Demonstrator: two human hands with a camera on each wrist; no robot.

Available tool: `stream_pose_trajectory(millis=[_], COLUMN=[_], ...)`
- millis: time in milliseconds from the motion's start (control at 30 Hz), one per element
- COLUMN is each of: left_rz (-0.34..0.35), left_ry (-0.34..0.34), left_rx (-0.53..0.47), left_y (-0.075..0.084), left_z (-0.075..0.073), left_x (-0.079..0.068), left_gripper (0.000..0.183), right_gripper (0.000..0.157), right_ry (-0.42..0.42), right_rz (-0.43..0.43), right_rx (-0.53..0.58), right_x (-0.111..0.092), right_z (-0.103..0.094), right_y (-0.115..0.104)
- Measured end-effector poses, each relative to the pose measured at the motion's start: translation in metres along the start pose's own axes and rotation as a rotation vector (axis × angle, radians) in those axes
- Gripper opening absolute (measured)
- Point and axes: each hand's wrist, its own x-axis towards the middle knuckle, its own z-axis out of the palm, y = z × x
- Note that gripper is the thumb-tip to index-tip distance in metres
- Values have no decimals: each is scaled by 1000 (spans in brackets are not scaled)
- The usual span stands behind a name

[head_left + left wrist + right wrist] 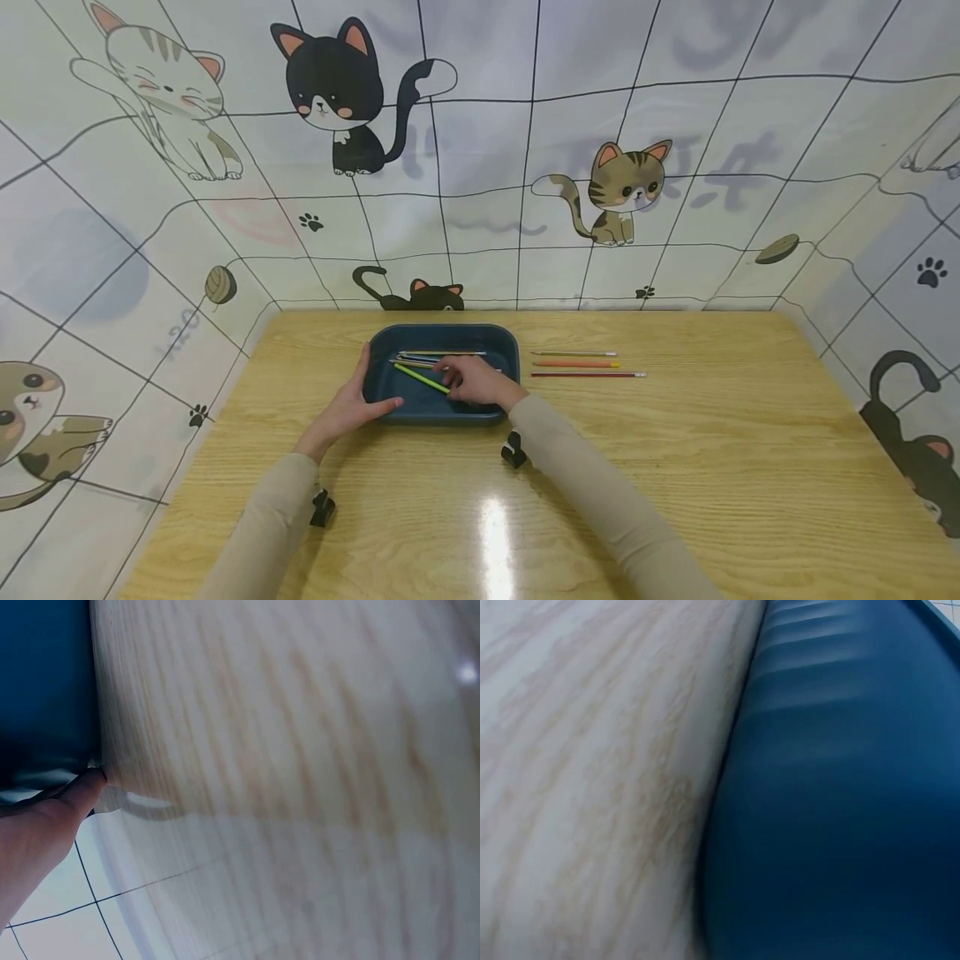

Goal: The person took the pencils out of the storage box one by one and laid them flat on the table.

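Note:
A dark blue tray (442, 418) sits on the table, holding several pencils (408, 363). My left hand (347, 414) rests against its left front corner, fingers spread along the left side and thumb over the front rim. In the left wrist view one straight digit (88, 787) lies against the tray wall (45, 690). Inside the tray, my right hand (476, 382) has its fingers bent and pinches the lower end of a lime-green pencil (420, 377). Part of the other pencils is hidden under this hand. From the right wrist, only the tray's outer wall (817, 802) and the table show.
To the right of the tray lie three pencils in a row: a yellowish one (573, 353), an orange one (573, 364) and a dark red one (585, 375). The wooden table (712, 467) meets a cat-printed cloth wall (487, 217) at the back and sides.

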Motion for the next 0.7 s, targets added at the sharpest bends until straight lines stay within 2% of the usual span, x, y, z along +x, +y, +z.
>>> stream_pose_trajectory(millis=[233, 400, 700], left_rz=[1, 0, 13], left_ry=[-2, -2, -13], left_rx=[1, 5, -27], left_y=[1, 2, -2], left_z=[0, -1, 0], left_x=[-1, 0, 1], left_gripper=[113, 114, 115], right_gripper=[45, 40, 36], right_ry=[-30, -2, 41], right_rz=[1, -15, -23], right_rx=[89, 143, 153], right_x=[0, 0, -8], right_z=[-2, -4, -12], right_y=[2, 3, -5])
